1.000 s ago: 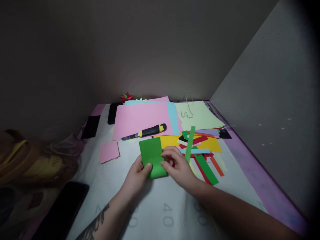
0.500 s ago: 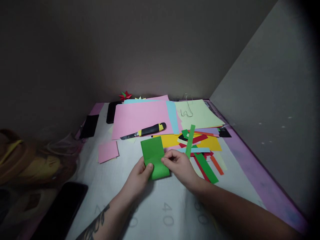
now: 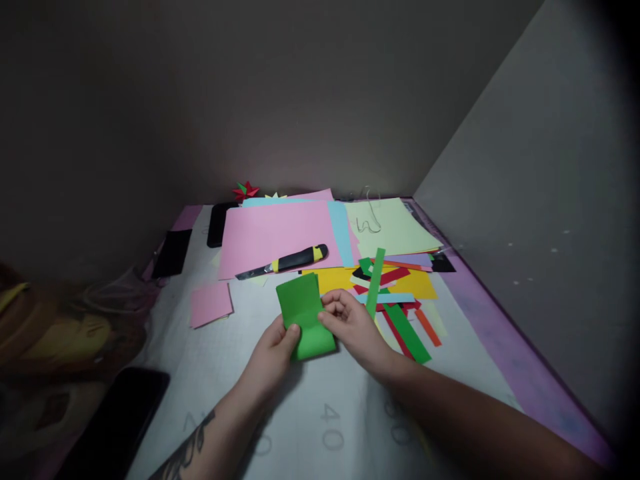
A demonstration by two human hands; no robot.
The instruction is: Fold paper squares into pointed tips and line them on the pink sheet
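Note:
A sheet of green paper [image 3: 301,297] is held up off the table, its lower part curled over toward me. My left hand [image 3: 277,347] grips it at the lower left edge, thumb across the front and fingers behind. On the right edge, my right hand [image 3: 350,323] pinches the paper between thumb and fingers, near where the sheet bends. Right of that hand lies a pile of cut paper strips, with a long green strip [image 3: 376,283] on top. Just beyond the paper, a utility knife [image 3: 295,260] with a black and yellow handle rests with its blade pointing left.
Large pink sheets [image 3: 275,233] and pale green sheets [image 3: 395,223] cover the back of the table. A small pink paper stack [image 3: 211,305] sits at left. A black phone-like object [image 3: 117,420] lies near left. A red paper star [image 3: 246,192] stands by the wall.
The whole view has shifted slightly, moving everything a little left. My right hand's fingers have lifted a little along the paper's edge; both hands keep hold of it.

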